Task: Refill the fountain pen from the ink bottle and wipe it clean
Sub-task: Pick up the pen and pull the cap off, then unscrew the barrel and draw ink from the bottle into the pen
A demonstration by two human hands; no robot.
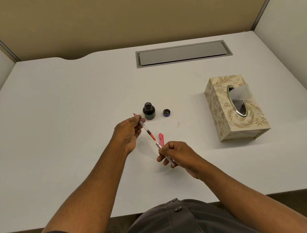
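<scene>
Left hand (129,131) pinching pen front (146,129), nib far-left beside open ink bottle (149,110). Right hand (178,154) gripping barrel (163,152), near-right. Parts apart, one shared diagonal.

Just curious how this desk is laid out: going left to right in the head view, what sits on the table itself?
Ink bottle → pink pen cap → bottle lid → tissue box.

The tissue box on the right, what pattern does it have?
The tissue box is cream with a golden-beige leaf and scroll pattern, seen in the head view.
</scene>
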